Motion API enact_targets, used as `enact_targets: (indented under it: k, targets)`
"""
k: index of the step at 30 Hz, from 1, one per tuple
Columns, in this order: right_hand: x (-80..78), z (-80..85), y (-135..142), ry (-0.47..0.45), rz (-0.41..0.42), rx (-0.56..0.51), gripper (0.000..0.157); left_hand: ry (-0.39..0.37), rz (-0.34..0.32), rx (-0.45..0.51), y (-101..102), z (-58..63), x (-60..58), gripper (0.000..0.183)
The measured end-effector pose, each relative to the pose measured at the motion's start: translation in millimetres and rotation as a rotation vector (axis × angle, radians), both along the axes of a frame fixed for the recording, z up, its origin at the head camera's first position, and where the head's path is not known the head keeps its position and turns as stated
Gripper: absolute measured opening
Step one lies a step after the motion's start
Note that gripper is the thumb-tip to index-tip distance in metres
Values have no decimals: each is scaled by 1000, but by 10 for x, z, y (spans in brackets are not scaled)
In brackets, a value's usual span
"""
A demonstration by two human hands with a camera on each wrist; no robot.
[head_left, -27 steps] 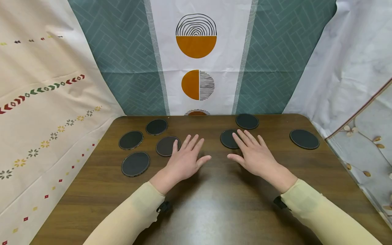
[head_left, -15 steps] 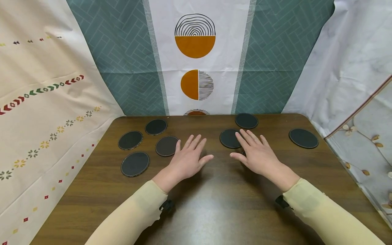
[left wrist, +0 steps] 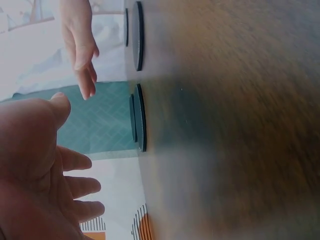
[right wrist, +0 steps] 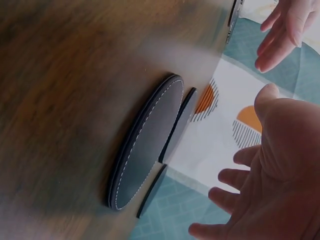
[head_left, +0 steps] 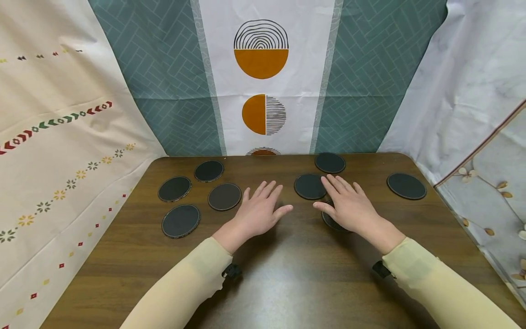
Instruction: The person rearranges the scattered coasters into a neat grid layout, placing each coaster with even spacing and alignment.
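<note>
My left hand (head_left: 258, 212) hovers palm down over the wooden table, fingers spread and holding nothing. Just left of its fingertips in the head view lies a brownish-black round coaster (head_left: 224, 197). My right hand (head_left: 351, 208), also spread and holding nothing, is above a dark coaster (head_left: 330, 222) that it partly covers. In the right wrist view this coaster (right wrist: 147, 145) shows pale stitching round its edge and lies flat, apart from the fingers. Another dark coaster (head_left: 309, 187) sits by the right fingertips, with one more coaster (head_left: 330, 163) behind it.
At the left of the table (head_left: 287, 283) lie three more coasters: one at the back (head_left: 208, 171), one at the side (head_left: 174, 188) and one nearer (head_left: 181, 221). A single coaster (head_left: 407, 186) is at the far right. Patterned cloths (head_left: 263, 114) hang round the table.
Both hands have drifted a little to the right. The left fingers no longer overlap the brownish coaster, and more of the coaster under my right hand shows. The coasters stay put.
</note>
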State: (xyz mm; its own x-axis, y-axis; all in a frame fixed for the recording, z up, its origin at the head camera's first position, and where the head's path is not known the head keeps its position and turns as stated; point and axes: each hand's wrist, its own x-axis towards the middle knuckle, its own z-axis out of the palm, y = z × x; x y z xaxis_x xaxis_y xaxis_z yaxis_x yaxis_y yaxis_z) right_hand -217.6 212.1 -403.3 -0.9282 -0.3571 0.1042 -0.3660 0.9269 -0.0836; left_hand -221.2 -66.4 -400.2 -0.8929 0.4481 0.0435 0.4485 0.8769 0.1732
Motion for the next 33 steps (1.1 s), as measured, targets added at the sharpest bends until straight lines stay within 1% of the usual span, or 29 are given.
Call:
enact_targets:
  k: [12,26,33]
  targets:
    - [-62,-5,54,-10,-11,-15,86,-63,4,63,98,-12,-99,82]
    - [-140,-7,89,-41,-23,-51,87,-92,17,86,186,0,-187,81]
    - [-190,4,86,-47,-19,-83,83,-103,35,106,243,6,-250,81]
